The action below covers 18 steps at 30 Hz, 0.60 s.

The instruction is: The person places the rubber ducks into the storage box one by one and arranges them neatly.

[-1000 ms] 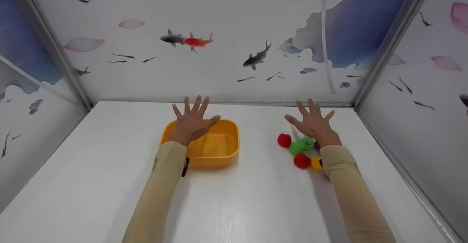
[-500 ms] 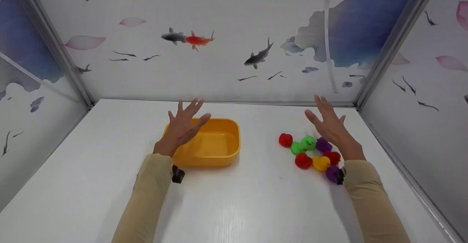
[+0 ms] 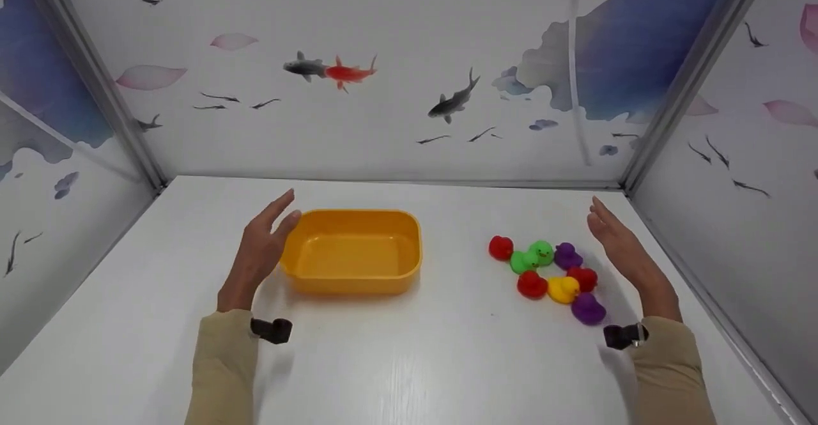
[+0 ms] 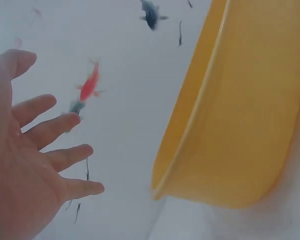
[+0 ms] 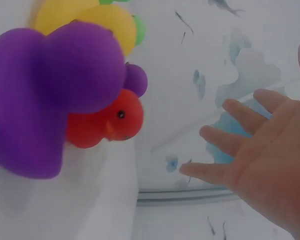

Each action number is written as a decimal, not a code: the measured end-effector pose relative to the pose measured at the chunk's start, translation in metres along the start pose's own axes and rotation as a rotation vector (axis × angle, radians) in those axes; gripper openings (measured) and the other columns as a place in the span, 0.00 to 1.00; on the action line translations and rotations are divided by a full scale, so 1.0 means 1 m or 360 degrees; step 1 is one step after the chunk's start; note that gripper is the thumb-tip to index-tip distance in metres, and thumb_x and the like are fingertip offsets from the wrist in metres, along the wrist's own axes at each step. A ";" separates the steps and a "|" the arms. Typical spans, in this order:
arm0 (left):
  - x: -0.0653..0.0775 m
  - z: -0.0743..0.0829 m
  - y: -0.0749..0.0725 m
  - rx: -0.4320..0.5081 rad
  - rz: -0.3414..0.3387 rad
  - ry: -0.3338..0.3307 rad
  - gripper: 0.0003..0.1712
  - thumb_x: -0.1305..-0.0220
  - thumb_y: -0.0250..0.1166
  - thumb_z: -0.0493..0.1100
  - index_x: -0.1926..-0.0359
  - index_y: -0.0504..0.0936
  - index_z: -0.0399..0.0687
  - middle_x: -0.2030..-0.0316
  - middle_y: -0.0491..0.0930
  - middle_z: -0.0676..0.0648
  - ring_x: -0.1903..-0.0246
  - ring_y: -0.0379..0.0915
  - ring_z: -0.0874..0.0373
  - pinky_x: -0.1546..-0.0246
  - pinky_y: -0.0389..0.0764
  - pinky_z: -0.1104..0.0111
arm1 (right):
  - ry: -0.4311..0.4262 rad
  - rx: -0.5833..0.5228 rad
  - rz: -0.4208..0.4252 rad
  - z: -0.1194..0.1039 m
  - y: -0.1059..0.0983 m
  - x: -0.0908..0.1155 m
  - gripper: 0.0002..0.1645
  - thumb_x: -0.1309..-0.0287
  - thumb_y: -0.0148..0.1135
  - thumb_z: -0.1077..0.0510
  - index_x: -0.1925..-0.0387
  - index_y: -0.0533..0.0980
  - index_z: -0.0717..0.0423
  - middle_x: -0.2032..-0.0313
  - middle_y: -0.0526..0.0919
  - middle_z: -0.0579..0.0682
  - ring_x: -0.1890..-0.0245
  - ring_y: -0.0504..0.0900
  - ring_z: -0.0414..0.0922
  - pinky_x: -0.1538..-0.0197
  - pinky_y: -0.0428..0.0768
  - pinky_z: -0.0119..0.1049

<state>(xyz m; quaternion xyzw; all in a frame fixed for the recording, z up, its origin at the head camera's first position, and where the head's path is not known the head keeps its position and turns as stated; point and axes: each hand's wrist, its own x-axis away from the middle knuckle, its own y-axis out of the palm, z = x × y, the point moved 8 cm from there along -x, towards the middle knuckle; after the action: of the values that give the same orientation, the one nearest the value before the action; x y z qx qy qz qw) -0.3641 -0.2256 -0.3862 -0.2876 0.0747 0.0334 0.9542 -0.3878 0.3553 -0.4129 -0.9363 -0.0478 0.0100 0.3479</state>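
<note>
Orange basin [image 3: 350,284] left of clustered ducks [image 3: 560,289]

Left grip [image 3: 258,246] and right grip [image 3: 623,249] hover, palms [image 4: 30,180] inward, fingers [image 5: 225,141] spread.

Orange basin [image 3: 351,286]; red, green, yellow, purple ducks [image 3: 561,290]; fish-print wall [image 3: 358,137].

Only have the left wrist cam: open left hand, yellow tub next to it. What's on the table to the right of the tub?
Observer: In the head view, eight small toy ducks sit clustered there: three red, two green, two purple, one yellow.
Operator: Right hand holding any of them?
Observer: No. The right hand is open and holds nothing; the right wrist view shows a gap between it and the toy ducks.
</note>
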 end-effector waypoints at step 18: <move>0.026 -0.078 -0.004 0.0400 0.0033 -0.0418 0.37 0.22 0.45 0.60 0.20 0.50 0.55 0.23 0.59 0.42 0.26 0.58 0.44 0.32 0.73 0.54 | 0.0224 -0.0098 -0.0099 0.055 0.005 0.015 0.56 0.32 0.48 0.29 0.21 0.42 0.58 0.23 0.47 0.68 0.26 0.55 0.69 0.26 0.58 0.65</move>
<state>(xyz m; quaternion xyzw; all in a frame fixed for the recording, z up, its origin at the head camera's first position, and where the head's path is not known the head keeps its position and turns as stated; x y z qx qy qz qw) -0.3472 -0.2716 -0.4526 -0.1584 -0.0441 0.0709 0.9838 -0.3756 0.3888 -0.4581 -0.9430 -0.0525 -0.0682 0.3215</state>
